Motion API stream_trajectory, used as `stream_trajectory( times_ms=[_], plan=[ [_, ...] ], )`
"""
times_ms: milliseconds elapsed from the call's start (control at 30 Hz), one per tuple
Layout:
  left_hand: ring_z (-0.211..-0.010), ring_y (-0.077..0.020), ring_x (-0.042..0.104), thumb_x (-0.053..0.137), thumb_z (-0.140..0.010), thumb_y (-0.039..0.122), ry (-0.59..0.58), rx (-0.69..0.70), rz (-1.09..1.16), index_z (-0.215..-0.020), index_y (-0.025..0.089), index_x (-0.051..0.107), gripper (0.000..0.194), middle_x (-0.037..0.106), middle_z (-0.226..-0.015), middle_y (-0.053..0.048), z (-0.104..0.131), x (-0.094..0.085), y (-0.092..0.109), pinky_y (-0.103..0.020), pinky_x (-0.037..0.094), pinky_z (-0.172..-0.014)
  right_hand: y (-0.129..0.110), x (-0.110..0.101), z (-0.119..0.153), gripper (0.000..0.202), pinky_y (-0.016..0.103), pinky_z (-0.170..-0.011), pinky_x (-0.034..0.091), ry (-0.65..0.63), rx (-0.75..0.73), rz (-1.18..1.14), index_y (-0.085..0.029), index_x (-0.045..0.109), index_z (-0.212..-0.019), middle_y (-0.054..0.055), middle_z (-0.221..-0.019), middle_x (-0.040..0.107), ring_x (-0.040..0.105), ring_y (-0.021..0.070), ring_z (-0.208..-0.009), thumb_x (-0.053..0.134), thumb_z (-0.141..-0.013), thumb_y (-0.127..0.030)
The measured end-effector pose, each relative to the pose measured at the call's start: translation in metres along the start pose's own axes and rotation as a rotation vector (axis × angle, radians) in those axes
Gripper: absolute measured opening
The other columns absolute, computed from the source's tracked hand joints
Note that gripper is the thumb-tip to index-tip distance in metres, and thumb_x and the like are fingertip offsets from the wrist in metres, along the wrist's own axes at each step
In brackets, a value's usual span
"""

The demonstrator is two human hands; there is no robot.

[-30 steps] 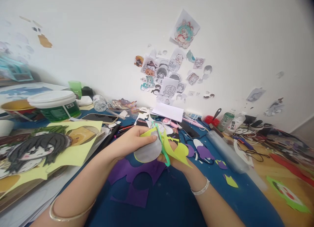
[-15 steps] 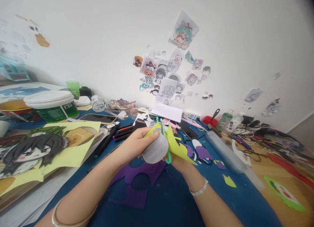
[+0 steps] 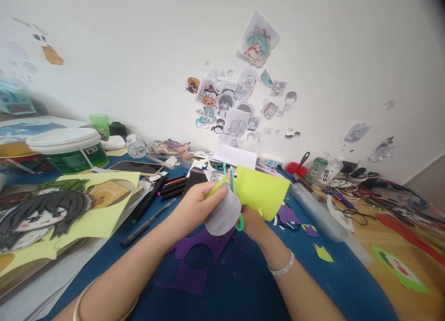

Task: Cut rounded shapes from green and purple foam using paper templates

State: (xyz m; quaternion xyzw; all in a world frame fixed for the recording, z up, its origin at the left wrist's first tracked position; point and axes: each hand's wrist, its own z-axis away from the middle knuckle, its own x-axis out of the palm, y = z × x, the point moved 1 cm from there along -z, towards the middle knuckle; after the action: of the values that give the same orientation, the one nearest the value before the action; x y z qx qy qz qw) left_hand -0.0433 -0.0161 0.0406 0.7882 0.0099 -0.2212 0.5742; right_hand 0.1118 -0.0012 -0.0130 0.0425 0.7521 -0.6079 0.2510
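My left hand [image 3: 205,203] is closed on a round grey paper piece [image 3: 223,214], thumb on top, with yellow-green sheet behind it. My right hand [image 3: 252,221] grips green-handled scissors [image 3: 239,223], its fingers partly hidden. The scissor blades point up and away, along the right edge of the grey circle. A yellow-green sheet [image 3: 264,191] spreads to the right of the blades, above my right hand. Beneath my hands, purple scraps [image 3: 191,277] with a round cutout lie on the blue mat [image 3: 243,288].
Markers [image 3: 172,189], a phone [image 3: 135,167] and a white-lidded tub [image 3: 69,149] stand or lie at left, beyond a yellow drawing [image 3: 104,219]. Small scraps [image 3: 323,253], a clear roll [image 3: 318,212] and bottles [image 3: 318,168] are at right. Cutouts hang on the wall.
The yellow-green sheet has swung up and right and now shows a broad flat face. The grey circle has shifted slightly down. The whole view has moved slightly.
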Motion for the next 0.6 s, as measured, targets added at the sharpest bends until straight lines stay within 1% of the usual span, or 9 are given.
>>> stream_trajectory(
  times_ms=[67, 133, 233, 300, 400, 500, 600],
  plan=[
    [-0.055, -0.0119, 0.044, 0.041, -0.079, 0.044, -0.002, -0.006, -0.002, -0.066, 0.016, 0.052, 0.034, 0.048, -0.06, 0.002, 0.0, 0.0, 0.0, -0.02, 0.033, -0.045, 0.0, -0.001, 0.001, 0.02, 0.027, -0.056, 0.04, 0.026, 0.023, 0.001, -0.016, 0.066, -0.069, 0.0, -0.06, 0.059, 0.049, 0.0184, -0.067, 0.056, -0.064, -0.032],
    [-0.056, -0.0121, 0.044, 0.04, -0.08, 0.043, 0.01, 0.009, -0.018, -0.065, 0.016, 0.051, 0.033, 0.048, -0.061, 0.002, 0.0, -0.002, 0.0, -0.021, 0.034, -0.048, -0.002, -0.001, 0.001, 0.018, 0.025, -0.054, 0.039, 0.048, 0.051, -0.008, -0.015, 0.066, -0.067, -0.001, -0.058, 0.056, 0.044, 0.0155, -0.063, 0.057, -0.063, -0.03],
    [-0.064, -0.0131, 0.046, 0.038, -0.082, 0.04, 0.04, 0.087, -0.071, -0.066, 0.016, 0.05, 0.031, 0.049, -0.066, 0.001, 0.0, -0.005, 0.0, -0.022, 0.035, -0.056, -0.006, -0.001, 0.003, 0.015, 0.023, -0.053, 0.036, 0.029, 0.08, -0.038, -0.014, 0.065, -0.065, -0.002, -0.055, 0.052, 0.039, 0.0128, -0.06, 0.059, -0.061, -0.027],
    [-0.063, -0.0123, 0.044, 0.038, -0.083, 0.039, 0.04, 0.124, -0.123, -0.062, 0.017, 0.047, 0.031, 0.045, -0.063, 0.003, 0.0, -0.008, 0.001, -0.022, 0.034, -0.056, -0.01, 0.0, 0.004, 0.013, 0.023, -0.054, 0.036, 0.004, 0.082, -0.063, -0.014, 0.065, -0.066, -0.003, -0.056, 0.052, 0.039, 0.0124, -0.061, 0.06, -0.06, -0.025],
    [-0.058, -0.0111, 0.041, 0.039, -0.083, 0.038, 0.013, 0.137, -0.161, -0.058, 0.017, 0.044, 0.033, 0.04, -0.059, 0.004, -0.001, -0.01, 0.001, -0.022, 0.032, -0.053, -0.011, 0.001, 0.004, 0.014, 0.023, -0.057, 0.037, 0.007, 0.074, -0.085, -0.014, 0.065, -0.068, -0.003, -0.06, 0.053, 0.041, 0.0134, -0.064, 0.061, -0.059, -0.023],
    [-0.06, -0.0118, 0.043, 0.039, -0.083, 0.038, 0.011, 0.141, -0.142, -0.06, 0.017, 0.047, 0.032, 0.044, -0.061, 0.003, -0.001, -0.008, 0.002, -0.022, 0.034, -0.054, -0.009, 0.002, 0.003, 0.012, 0.024, -0.058, 0.038, 0.018, 0.07, -0.089, -0.014, 0.064, -0.066, -0.002, -0.058, 0.054, 0.042, 0.0144, -0.065, 0.062, -0.058, -0.023],
    [-0.061, -0.0124, 0.045, 0.038, -0.083, 0.039, 0.01, 0.126, -0.116, -0.063, 0.016, 0.051, 0.032, 0.047, -0.063, 0.002, -0.001, -0.007, 0.0, -0.022, 0.035, -0.054, -0.006, 0.002, 0.003, 0.011, 0.024, -0.058, 0.039, 0.02, 0.059, -0.1, -0.014, 0.064, -0.065, -0.002, -0.058, 0.055, 0.044, 0.0142, -0.064, 0.061, -0.061, -0.024]
  ],
)
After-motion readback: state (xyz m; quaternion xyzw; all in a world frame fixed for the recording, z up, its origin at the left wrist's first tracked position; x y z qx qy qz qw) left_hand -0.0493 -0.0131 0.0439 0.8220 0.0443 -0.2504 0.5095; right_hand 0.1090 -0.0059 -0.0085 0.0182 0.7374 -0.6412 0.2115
